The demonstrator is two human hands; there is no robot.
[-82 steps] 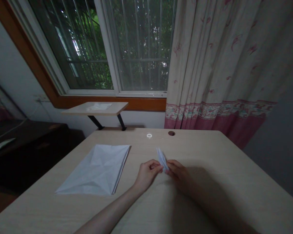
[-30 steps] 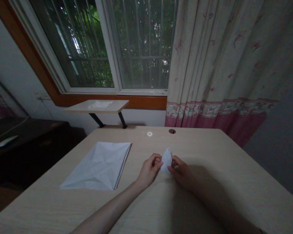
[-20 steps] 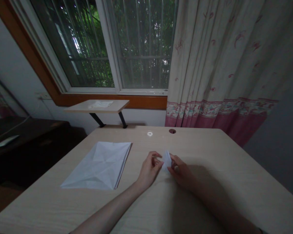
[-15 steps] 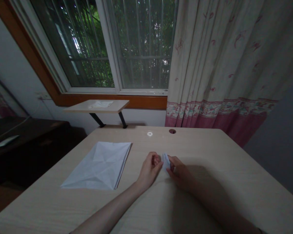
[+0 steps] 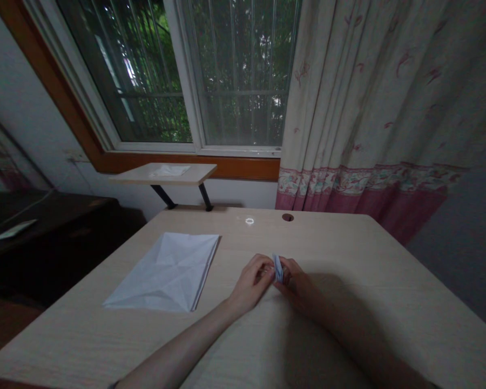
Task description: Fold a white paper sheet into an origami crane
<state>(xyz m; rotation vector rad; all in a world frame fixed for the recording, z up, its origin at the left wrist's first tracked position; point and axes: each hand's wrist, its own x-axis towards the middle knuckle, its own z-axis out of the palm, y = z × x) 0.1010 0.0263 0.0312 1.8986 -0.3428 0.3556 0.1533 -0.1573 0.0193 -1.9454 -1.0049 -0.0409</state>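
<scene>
Above the pale wooden desk point(image 5: 235, 335), a small folded piece of white paper point(image 5: 278, 268) stands on edge between my two hands. My left hand point(image 5: 254, 281) has its fingers bent and closed at the paper's left side. From the right, my right hand point(image 5: 297, 283) pinches the same piece, thumb and fingers curled around it. To the left on the desk lies a stack of white paper sheets point(image 5: 166, 273) with crossing creases on its top sheet.
A raised side shelf point(image 5: 133, 174) on black legs holds crumpled white paper point(image 5: 170, 170). Behind are a barred window and a floral curtain point(image 5: 348, 129). A round cable hole point(image 5: 287, 217) is near the desk's back edge. At the left stands a dark table point(image 5: 65, 216) with a flat pale object.
My left hand has moved slightly right and closed in on the folded paper, which now looks narrower and turned more edge-on. The view has shifted slightly.
</scene>
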